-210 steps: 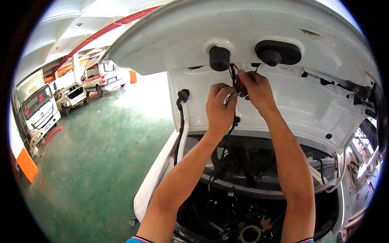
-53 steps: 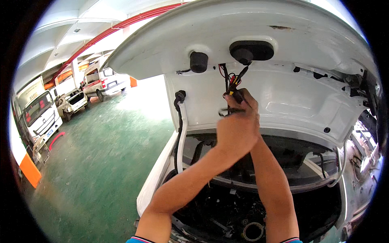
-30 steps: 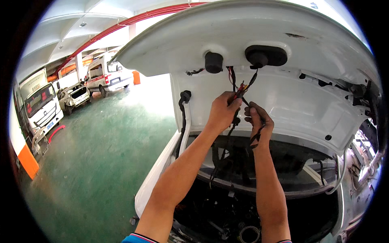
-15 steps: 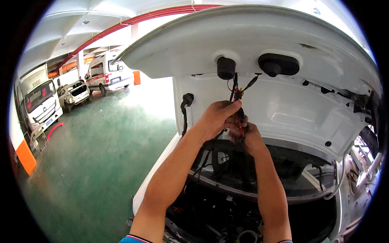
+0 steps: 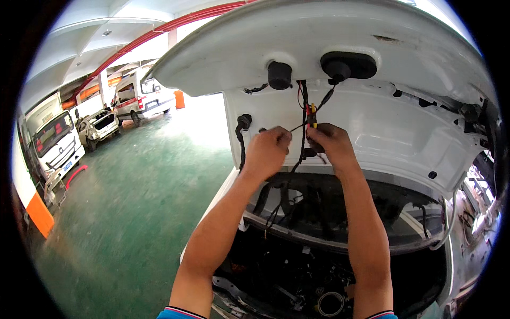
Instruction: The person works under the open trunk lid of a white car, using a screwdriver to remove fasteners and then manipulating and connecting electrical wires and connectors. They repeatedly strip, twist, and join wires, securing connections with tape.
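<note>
A dark wiring harness (image 5: 303, 101) hangs from the underside of a raised white car lid (image 5: 393, 133). My left hand (image 5: 270, 151) is closed in a pinch on a thin black wire (image 5: 298, 127), which runs toward the harness. To its right, my right hand (image 5: 332, 141) has its fingers closed on the wiring, just under a cluster with red and yellow parts (image 5: 312, 114). I cannot make out exactly what that cluster is. Another black lead slants up from it to an oval black rubber cover (image 5: 349, 65). A round black rubber cap (image 5: 279, 75) sits left of that cover.
Below my hands lie a glass pane (image 5: 404, 204) and a dark open bay (image 5: 287, 271) with loose parts. A black corrugated hose (image 5: 241, 138) hangs at the lid's left. Across the green floor (image 5: 127, 202) stand a truck (image 5: 56, 135), a damaged car (image 5: 100, 126) and a van (image 5: 135, 98).
My hands have moved apart; they were close together on the harness. My left hand has gone left with a thin wire, while my right hand has risen to the cluster. The view has shifted slightly.
</note>
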The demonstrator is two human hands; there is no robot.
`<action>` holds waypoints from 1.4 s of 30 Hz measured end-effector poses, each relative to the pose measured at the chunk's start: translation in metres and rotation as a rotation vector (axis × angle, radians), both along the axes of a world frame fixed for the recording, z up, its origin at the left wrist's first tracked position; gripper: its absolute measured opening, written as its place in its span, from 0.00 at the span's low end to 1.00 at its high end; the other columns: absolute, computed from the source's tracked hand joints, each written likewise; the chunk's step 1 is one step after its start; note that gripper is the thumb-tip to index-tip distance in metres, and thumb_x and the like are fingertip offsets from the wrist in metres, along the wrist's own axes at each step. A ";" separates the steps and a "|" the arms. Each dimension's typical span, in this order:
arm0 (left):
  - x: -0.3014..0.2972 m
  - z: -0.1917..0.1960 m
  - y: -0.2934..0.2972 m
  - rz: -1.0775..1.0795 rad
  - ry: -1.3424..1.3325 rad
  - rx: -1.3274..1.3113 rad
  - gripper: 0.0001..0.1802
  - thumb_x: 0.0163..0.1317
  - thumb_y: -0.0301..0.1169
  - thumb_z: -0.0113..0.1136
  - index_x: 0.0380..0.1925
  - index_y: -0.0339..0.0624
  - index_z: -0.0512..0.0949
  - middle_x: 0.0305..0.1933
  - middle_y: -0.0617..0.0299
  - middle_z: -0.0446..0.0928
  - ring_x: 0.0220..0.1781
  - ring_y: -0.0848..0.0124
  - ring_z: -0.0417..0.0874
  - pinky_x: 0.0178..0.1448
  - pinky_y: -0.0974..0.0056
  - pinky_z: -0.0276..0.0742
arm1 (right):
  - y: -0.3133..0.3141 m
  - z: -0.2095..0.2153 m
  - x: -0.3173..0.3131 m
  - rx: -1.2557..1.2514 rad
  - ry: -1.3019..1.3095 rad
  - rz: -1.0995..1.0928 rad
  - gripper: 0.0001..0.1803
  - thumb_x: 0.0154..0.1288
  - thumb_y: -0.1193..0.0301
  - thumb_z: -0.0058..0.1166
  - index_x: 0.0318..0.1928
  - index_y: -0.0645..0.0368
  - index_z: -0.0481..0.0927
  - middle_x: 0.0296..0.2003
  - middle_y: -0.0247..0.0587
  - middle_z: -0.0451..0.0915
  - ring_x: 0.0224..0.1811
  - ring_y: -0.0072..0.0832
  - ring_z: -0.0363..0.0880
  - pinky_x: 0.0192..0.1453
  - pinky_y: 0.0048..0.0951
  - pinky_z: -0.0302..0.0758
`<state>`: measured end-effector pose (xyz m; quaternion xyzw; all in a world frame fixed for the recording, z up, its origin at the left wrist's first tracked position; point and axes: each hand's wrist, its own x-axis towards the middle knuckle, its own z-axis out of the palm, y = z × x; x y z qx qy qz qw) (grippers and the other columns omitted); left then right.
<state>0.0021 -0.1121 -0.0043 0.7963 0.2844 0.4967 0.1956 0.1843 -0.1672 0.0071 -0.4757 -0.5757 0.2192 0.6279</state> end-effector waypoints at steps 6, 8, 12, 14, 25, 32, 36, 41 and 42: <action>0.018 0.017 -0.031 -0.100 -0.112 0.155 0.13 0.65 0.34 0.56 0.31 0.33 0.80 0.19 0.57 0.77 0.19 0.71 0.78 0.28 0.64 0.75 | 0.011 -0.014 0.011 0.193 -0.403 -0.450 0.18 0.64 0.58 0.65 0.36 0.62 0.83 0.26 0.41 0.83 0.27 0.29 0.78 0.35 0.33 0.75; 0.042 0.000 -0.060 0.054 -0.033 0.413 0.10 0.62 0.33 0.58 0.32 0.35 0.81 0.20 0.54 0.79 0.19 0.67 0.80 0.25 0.61 0.75 | 0.025 -0.019 0.010 0.248 -0.491 -0.597 0.18 0.64 0.57 0.66 0.36 0.60 0.81 0.26 0.42 0.82 0.27 0.32 0.79 0.34 0.35 0.75; 0.085 -0.020 -0.115 0.219 0.348 0.658 0.14 0.53 0.30 0.64 0.37 0.32 0.81 0.19 0.52 0.80 0.18 0.64 0.82 0.19 0.59 0.76 | 0.036 -0.038 0.009 0.332 -0.268 -0.426 0.17 0.63 0.58 0.67 0.40 0.57 0.81 0.27 0.42 0.83 0.29 0.34 0.80 0.36 0.37 0.76; 0.088 -0.026 -0.114 0.251 0.398 0.732 0.17 0.51 0.29 0.64 0.40 0.29 0.80 0.18 0.53 0.80 0.18 0.64 0.82 0.18 0.61 0.75 | 0.033 -0.034 0.007 0.280 -0.209 -0.325 0.17 0.63 0.62 0.68 0.46 0.56 0.81 0.31 0.40 0.84 0.31 0.32 0.80 0.38 0.36 0.77; 0.036 -0.022 -0.137 0.043 0.217 0.562 0.17 0.63 0.35 0.61 0.49 0.39 0.78 0.23 0.56 0.79 0.20 0.57 0.82 0.22 0.55 0.75 | -0.019 -0.043 0.004 0.493 0.165 -0.255 0.14 0.73 0.68 0.57 0.51 0.65 0.84 0.39 0.40 0.85 0.41 0.25 0.81 0.49 0.29 0.79; 0.072 0.003 0.001 0.041 -0.214 0.212 0.24 0.61 0.31 0.64 0.55 0.33 0.72 0.43 0.47 0.81 0.41 0.47 0.84 0.45 0.51 0.80 | -0.026 -0.044 0.006 0.457 0.125 -0.202 0.14 0.73 0.71 0.57 0.51 0.69 0.83 0.40 0.44 0.86 0.41 0.28 0.84 0.46 0.30 0.80; 0.069 0.009 0.004 -0.212 -0.186 -0.062 0.19 0.63 0.30 0.64 0.49 0.28 0.76 0.40 0.48 0.83 0.40 0.55 0.86 0.46 0.57 0.80 | -0.021 -0.044 0.015 0.481 0.051 -0.298 0.13 0.72 0.71 0.58 0.50 0.68 0.84 0.38 0.43 0.87 0.38 0.28 0.84 0.44 0.28 0.80; 0.057 0.006 0.018 -0.722 -0.496 -0.571 0.14 0.69 0.27 0.61 0.49 0.28 0.77 0.40 0.53 0.84 0.42 0.64 0.87 0.47 0.62 0.84 | 0.032 -0.058 0.043 0.598 -0.287 -0.494 0.10 0.68 0.76 0.59 0.48 0.63 0.86 0.30 0.43 0.85 0.31 0.24 0.82 0.38 0.25 0.78; 0.054 0.006 0.019 -0.826 -0.543 -0.632 0.14 0.69 0.27 0.61 0.49 0.28 0.77 0.41 0.52 0.84 0.42 0.63 0.87 0.48 0.61 0.85 | 0.039 -0.059 0.045 0.547 -0.327 -0.516 0.10 0.67 0.77 0.58 0.47 0.62 0.85 0.29 0.43 0.84 0.29 0.24 0.81 0.37 0.25 0.78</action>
